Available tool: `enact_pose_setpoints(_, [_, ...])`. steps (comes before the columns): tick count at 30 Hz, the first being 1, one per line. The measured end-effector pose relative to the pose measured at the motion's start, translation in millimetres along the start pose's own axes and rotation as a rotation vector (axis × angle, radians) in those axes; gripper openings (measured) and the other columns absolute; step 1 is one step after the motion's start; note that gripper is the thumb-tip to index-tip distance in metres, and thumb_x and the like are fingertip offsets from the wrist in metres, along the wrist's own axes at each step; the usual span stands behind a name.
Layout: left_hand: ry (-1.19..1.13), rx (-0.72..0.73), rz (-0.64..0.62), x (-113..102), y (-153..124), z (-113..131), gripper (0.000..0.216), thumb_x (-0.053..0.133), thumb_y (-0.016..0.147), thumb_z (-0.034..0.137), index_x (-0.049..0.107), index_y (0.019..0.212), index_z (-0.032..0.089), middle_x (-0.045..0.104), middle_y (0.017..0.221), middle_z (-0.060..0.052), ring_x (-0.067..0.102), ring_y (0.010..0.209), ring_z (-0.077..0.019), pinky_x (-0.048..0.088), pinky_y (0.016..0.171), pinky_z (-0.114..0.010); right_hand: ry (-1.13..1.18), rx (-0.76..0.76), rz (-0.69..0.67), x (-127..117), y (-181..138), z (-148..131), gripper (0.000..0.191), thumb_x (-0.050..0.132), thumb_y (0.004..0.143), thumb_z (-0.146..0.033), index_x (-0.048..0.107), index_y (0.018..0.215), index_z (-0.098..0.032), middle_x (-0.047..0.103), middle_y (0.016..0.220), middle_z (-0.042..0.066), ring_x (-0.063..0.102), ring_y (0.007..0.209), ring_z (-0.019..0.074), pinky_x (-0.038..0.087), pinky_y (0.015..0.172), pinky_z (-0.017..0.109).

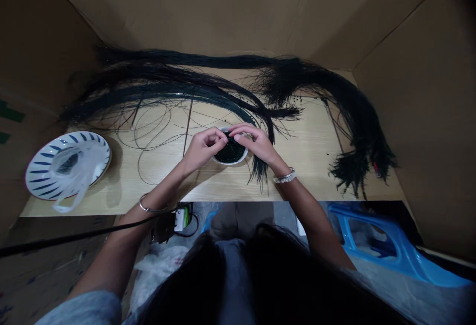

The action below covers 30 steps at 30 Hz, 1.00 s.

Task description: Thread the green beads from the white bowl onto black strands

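A small white bowl [245, 154] stands on the table, filled with small dark pieces [227, 155] too fine to make out. Over its left rim, my left hand [204, 147] has thumb and index finger pinched together. My right hand [259, 142] arches over the right side of the bowl, its fingertips drawn in towards its thumb and close to the left fingertips. Anything between the fingers is too small to see. Just behind and right of the bowl, a bundle of thin dark strands [259, 169] passes beneath my right hand.
More long dark strand bundles lie along the back [208, 61] and curve down the right side [359, 109]. Loose wiry loops [154, 141] spread left of the bowl. A striped plate [40, 171] bears a clear plastic bag [80, 169]. Cardboard walls [238, 8] enclose the table [305, 166]. A blue stool [399, 258] stands below right.
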<state>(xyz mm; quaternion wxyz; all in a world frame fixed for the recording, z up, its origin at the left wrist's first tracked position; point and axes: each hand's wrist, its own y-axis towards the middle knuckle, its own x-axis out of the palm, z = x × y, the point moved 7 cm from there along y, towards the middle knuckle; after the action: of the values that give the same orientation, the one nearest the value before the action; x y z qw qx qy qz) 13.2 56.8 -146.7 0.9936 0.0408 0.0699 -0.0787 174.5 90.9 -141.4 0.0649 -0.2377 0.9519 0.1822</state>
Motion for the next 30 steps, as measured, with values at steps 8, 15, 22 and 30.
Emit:
enact_pose_setpoints(8, [-0.006,-0.008,0.016,-1,-1,-1,0.023,0.073,0.087,0.037,0.066,0.080,0.017,0.049,0.057,0.003,0.037,0.051,-0.0084,0.024,0.051,-0.023,-0.060,0.020,0.155,-15,1,9,0.022,0.070,0.093,-0.046,0.076,0.089,-0.025,0.078,0.107,0.005,0.071,0.107,0.0216,0.053,0.105,0.043])
enact_pose_setpoints(15, [0.007,0.010,0.026,-2,-1,3,0.021,0.073,0.087,0.036,0.067,0.079,0.017,0.049,0.056,0.003,0.038,0.050,-0.0084,0.024,0.049,-0.022,-0.450,0.009,0.291,-30,-3,15,0.016,0.067,0.091,-0.025,0.072,0.106,-0.026,0.068,0.129,0.007,0.058,0.127,0.0269,0.043,0.114,0.051])
enact_pose_setpoints(22, [-0.002,0.011,0.018,-2,1,1,0.022,0.073,0.086,0.037,0.066,0.080,0.017,0.046,0.055,0.004,0.036,0.050,-0.0081,0.023,0.049,-0.023,-0.604,0.096,-0.173,15,-11,30,0.025,0.078,0.078,-0.022,0.074,0.103,-0.024,0.035,0.167,0.006,0.023,0.155,0.0404,0.024,0.124,0.067])
enact_pose_setpoints(30, [0.009,0.004,0.027,-2,1,2,0.022,0.074,0.083,0.037,0.066,0.079,0.017,0.047,0.055,0.004,0.037,0.049,-0.0082,0.023,0.048,-0.023,-0.598,0.109,-0.174,19,-12,33,0.006,0.075,0.084,-0.020,0.077,0.088,-0.024,0.048,0.158,0.005,0.032,0.151,0.0370,0.030,0.121,0.067])
